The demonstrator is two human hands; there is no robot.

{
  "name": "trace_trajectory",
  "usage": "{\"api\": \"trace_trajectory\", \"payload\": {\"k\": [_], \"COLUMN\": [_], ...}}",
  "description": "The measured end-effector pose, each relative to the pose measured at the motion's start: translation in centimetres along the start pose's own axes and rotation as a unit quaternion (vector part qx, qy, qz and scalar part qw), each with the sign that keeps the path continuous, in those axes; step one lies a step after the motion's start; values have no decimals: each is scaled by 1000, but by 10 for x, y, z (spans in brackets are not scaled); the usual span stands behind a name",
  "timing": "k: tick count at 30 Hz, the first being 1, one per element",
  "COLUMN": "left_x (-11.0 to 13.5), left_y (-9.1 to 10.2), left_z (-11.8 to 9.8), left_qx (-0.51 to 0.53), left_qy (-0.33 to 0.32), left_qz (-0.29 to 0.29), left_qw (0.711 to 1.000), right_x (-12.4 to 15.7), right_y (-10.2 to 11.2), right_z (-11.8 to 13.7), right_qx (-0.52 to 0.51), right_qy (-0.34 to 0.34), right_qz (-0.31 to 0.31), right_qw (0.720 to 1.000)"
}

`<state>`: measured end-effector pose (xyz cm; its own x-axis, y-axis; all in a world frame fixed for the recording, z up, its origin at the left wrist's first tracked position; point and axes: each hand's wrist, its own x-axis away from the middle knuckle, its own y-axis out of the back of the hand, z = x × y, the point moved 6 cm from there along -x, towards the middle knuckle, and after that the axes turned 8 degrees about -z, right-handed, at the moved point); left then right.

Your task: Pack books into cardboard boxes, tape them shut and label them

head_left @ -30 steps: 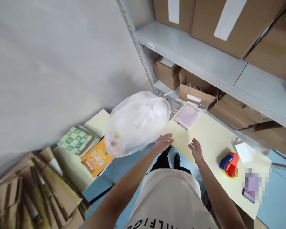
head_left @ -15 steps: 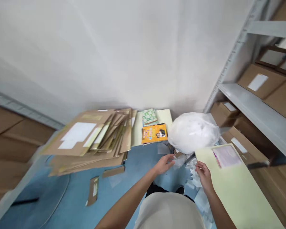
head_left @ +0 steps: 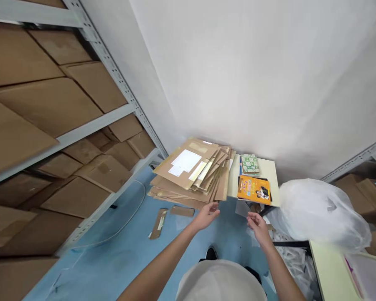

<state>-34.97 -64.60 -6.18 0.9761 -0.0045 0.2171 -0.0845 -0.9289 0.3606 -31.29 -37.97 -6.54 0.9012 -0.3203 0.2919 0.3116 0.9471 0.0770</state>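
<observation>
Both arms out in front, bare forearms, pale shirt at the bottom edge. Dark shoe (head_left: 210, 252) on the blue floor (head_left: 128, 255) below the hands.

Left hand (head_left: 207, 215): empty, fingers loose and slightly curled, gripping nothing. Fingertips sit at the near edge of the stack of flattened cardboard (head_left: 191, 175); cannot tell if they touch it.

Right hand (head_left: 257, 223): empty too, fingers relaxed and half open, hovering over the floor just short of the small pale table (head_left: 274, 173).

Two cardboard scraps on the floor at 10 o'clock of the left hand: a long strip (head_left: 158, 217) and a shorter piece (head_left: 182, 210). A thin cable (head_left: 125, 221) loops across the floor farther to 9 o'clock.

Cardboard stack lies on the floor at 12 o'clock, fanned, white label on its top sheet, right edge against the small table.

At 1 o'clock, on that table: orange book (head_left: 254, 189) near the front, green patterned book (head_left: 250, 163) behind it.

At 3 o'clock: a bulging white plastic bag (head_left: 319, 213), beside a yellow tabletop (head_left: 329, 267).

At 9 to 10 o'clock: metal shelving (head_left: 90, 123) packed with brown cartons. White wall behind.
</observation>
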Motion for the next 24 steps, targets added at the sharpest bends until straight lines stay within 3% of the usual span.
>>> {"api": "trace_trajectory", "payload": {"k": [3, 5, 10, 16, 24], "left_x": [-9, -14, -23, -39, -76], "left_y": [40, 67, 118, 140, 158], "left_z": [22, 36, 71, 82, 89], "left_qx": [19, 31, 117, 252, 309], "left_qy": [15, 32, 132, 217, 224], "left_qz": [-50, -112, -287, -396, -492], "left_qw": [998, 993, 942, 856, 783], "right_x": [-7, -16, -57, -133, -226], "right_y": [-43, -67, -113, -175, -301], "right_z": [10, 15, 30, 65, 124], "right_qx": [23, 37, 72, 182, 319], "right_qy": [-4, -3, 35, 142, 296], "right_qz": [35, 61, 101, 135, 229], "right_qw": [999, 997, 992, 963, 870]}}
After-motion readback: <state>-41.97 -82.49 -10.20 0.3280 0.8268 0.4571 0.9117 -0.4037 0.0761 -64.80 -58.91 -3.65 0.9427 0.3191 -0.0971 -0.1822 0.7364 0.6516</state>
